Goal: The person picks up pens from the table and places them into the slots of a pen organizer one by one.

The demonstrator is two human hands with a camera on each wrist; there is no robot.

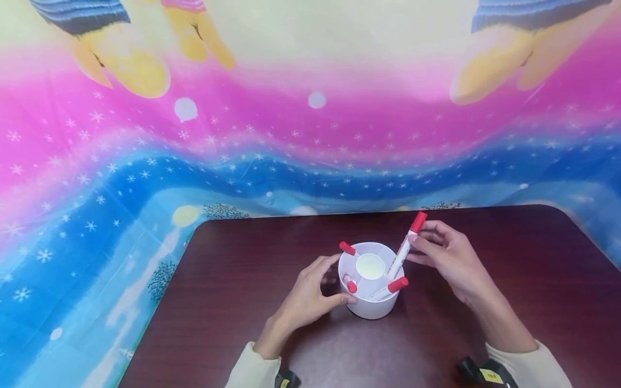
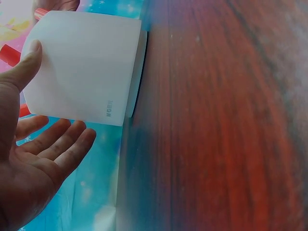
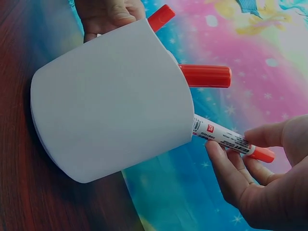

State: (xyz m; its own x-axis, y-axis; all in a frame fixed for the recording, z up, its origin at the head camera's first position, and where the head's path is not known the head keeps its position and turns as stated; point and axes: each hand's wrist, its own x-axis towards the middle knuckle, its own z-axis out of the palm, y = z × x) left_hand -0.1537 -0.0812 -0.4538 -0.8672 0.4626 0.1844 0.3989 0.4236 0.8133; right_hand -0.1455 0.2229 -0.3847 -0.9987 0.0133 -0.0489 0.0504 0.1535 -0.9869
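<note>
A white round pen holder (image 1: 372,309) with a round middle cup and dividers stands on the table. My left hand (image 1: 310,295) steadies its left side, thumb at the near rim and fingers round the far side. Between thumb and fingers, my right hand (image 1: 450,260) pinches a white marker (image 3: 224,135) near its red cap. That marker leans to the right, cap up, its lower end inside the holder's right part. Three more red-capped markers stand in the outer compartments: one at the back left (image 1: 347,248), one at the front left (image 1: 351,286), one at the front right (image 1: 398,285).
The dark reddish-brown table (image 1: 233,280) has rounded far corners. Behind it hangs a pink and blue cloth (image 1: 271,140) with snowflakes and cartoon figures, which also drops past the table's left edge. Black straps (image 1: 487,373) sit at both wrists, by the light sleeves.
</note>
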